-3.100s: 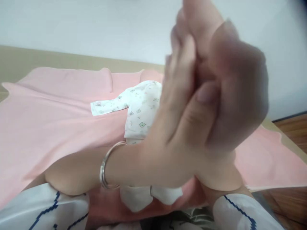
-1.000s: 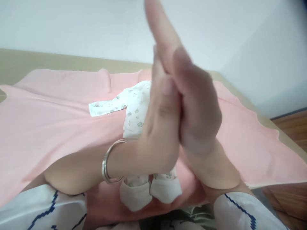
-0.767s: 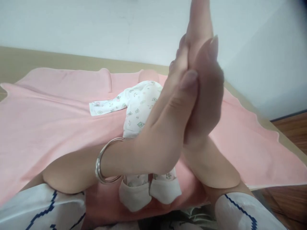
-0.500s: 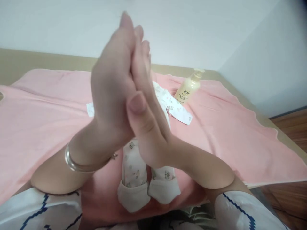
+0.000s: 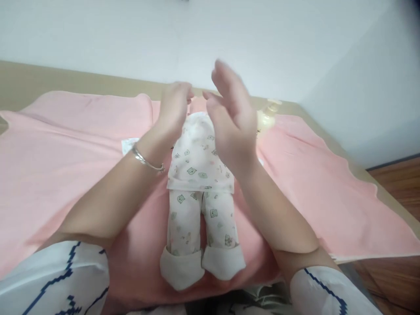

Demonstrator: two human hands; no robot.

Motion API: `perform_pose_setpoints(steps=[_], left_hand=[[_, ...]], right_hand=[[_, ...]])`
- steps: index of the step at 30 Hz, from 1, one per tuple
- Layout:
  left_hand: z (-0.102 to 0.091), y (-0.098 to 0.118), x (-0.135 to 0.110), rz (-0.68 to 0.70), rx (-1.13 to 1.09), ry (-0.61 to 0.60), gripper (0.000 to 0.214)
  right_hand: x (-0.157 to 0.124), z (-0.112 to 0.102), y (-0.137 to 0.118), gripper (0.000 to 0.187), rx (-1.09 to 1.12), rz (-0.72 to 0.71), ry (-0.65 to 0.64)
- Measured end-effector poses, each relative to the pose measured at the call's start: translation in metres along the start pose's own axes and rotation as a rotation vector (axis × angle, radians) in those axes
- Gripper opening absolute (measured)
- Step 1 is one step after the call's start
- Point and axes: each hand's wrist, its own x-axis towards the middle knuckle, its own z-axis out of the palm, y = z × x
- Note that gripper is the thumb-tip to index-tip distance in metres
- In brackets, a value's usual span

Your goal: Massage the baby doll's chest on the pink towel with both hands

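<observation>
My left hand (image 5: pixel 174 108), with a silver bangle on its wrist, is held over the left shoulder of a small printed white top (image 5: pixel 198 162). Facing it across a gap, my right hand (image 5: pixel 235 124) has its fingers stretched out and partly blurred. Neither hand holds anything. The top and matching white trousers (image 5: pixel 185 218) with folded-over cuffs are filled out, as on a baby-sized body or doll lying flat on its back. Its head end is mostly hidden between and behind my hands. Beneath it spreads a pink blanket (image 5: pixel 75 144).
A pale yellow pump bottle (image 5: pixel 268 116) stands at the back right, partly behind my right hand. The blanket covers a beige table or bed surface (image 5: pixel 59 76) against a white wall (image 5: pixel 98 39). Wooden flooring (image 5: pixel 397 188) shows at the right.
My palms were pressed together, raised close to the camera. They have parted and moved forward and down toward the upper end of the clothed figure, uncovering its top.
</observation>
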Motion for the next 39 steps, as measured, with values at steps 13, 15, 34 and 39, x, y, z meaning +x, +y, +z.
perform_pose_setpoints(steps=[13, 15, 34, 39], left_hand=[[0.016, -0.05, -0.028, 0.171, 0.457, 0.001, 0.024], [0.016, -0.052, -0.03, 0.162, 0.521, 0.005, 0.024], [-0.011, -0.058, -0.045, 0.279, 0.629, -0.161, 0.043], [-0.018, -0.064, -0.043, 0.284, 0.724, -0.177, 0.04]], right_hand=[[0.014, 0.015, 0.098, 0.051, -0.416, 0.2, -0.152], [0.015, 0.013, 0.1, 0.053, -0.44, 0.171, -0.198], [0.014, -0.008, 0.112, 0.054, -0.6, 0.185, -0.438], [0.015, -0.006, 0.097, 0.058, -0.761, 0.259, -0.517]])
